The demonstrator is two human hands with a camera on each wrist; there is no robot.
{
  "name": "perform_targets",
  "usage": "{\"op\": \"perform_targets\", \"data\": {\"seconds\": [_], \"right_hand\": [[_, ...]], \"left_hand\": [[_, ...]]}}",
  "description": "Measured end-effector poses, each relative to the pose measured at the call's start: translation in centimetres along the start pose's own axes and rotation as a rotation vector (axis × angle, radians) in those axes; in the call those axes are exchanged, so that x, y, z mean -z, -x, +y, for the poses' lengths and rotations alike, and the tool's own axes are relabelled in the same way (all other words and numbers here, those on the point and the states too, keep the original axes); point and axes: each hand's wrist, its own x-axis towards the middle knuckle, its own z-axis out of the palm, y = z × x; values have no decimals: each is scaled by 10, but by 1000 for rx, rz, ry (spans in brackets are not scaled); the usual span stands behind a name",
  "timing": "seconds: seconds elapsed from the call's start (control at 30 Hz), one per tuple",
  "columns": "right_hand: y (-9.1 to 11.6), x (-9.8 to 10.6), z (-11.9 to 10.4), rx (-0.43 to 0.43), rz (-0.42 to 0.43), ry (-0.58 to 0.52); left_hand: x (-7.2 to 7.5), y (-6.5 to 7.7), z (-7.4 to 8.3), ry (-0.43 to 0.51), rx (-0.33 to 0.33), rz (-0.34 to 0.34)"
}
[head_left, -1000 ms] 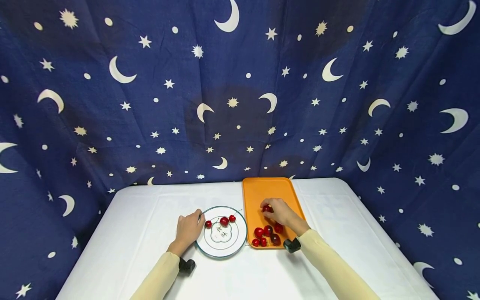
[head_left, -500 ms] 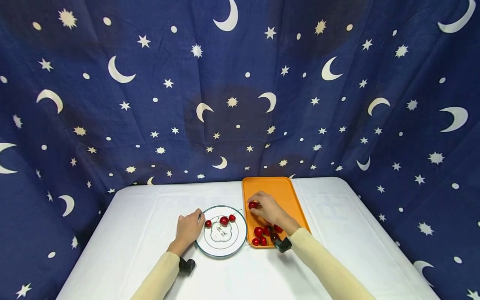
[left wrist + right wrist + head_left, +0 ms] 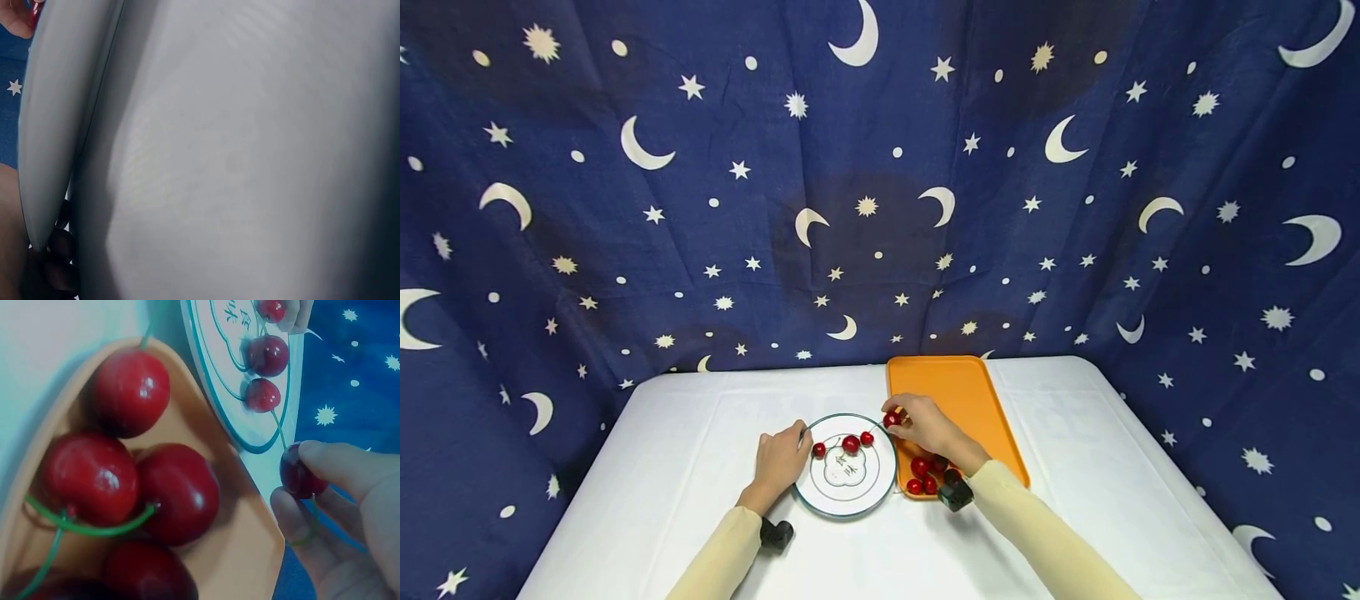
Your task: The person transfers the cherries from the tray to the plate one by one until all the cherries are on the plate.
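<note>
Cherry (image 3: 297, 478) pinched in right hand (image 3: 928, 426), near plate (image 3: 846, 472); left hand (image 3: 782, 457) grips its rim.

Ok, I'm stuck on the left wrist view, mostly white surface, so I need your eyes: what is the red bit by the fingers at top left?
Observer: A dark red cherry, pinched between thumb and fingers of the right hand.
Operator: Is anything on the plate? I only see it from underneath.
Observer: Yes, three cherries lie on it.
Operator: And what's beside it?
Observer: An orange tray, on the person's right, with more cherries at its near end.
</note>
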Motion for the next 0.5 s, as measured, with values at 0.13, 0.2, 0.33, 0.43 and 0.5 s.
{"op": "perform_targets", "data": {"seconds": [0.13, 0.2, 0.33, 0.43, 0.5], "right_hand": [[-1, -2, 0, 13, -28, 22], [-2, -3, 0, 28, -45, 27], [-1, -7, 0, 56, -65, 20], [0, -9, -1, 87, -67, 6], [1, -10, -2, 110, -69, 7]], "left_hand": [[0, -1, 0, -2, 0, -7], [0, -1, -1, -1, 0, -7], [0, -1, 0, 0, 5, -9], [1, 0, 1, -3, 5, -8], [1, 0, 1, -2, 4, -4]]}}
